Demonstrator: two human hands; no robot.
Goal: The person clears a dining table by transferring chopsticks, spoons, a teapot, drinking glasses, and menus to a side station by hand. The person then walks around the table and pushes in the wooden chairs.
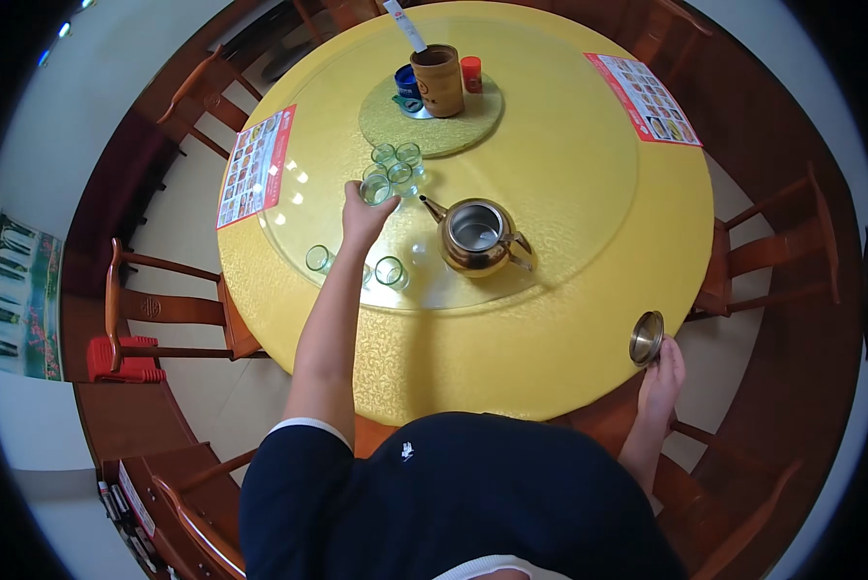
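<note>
At the left, 1 red-edged printed paper sheet [255, 169] lay on the round yellow table [415, 377]. Right of it, nearer me, 1 small greenish clear glass cup [318, 258] stood apart. My left hand [366, 217] curled thumb and fingers around a small greenish drinking glass [377, 190] beside a tight cluster of similar glasses [401, 176]; whether it was lifted, I couldn't tell. Just right, a round brassy metal teapot [473, 255] stood open-topped, spout towards them. At the near right, my right hand [660, 375] pinched a round shiny metal lid [646, 339].
</note>
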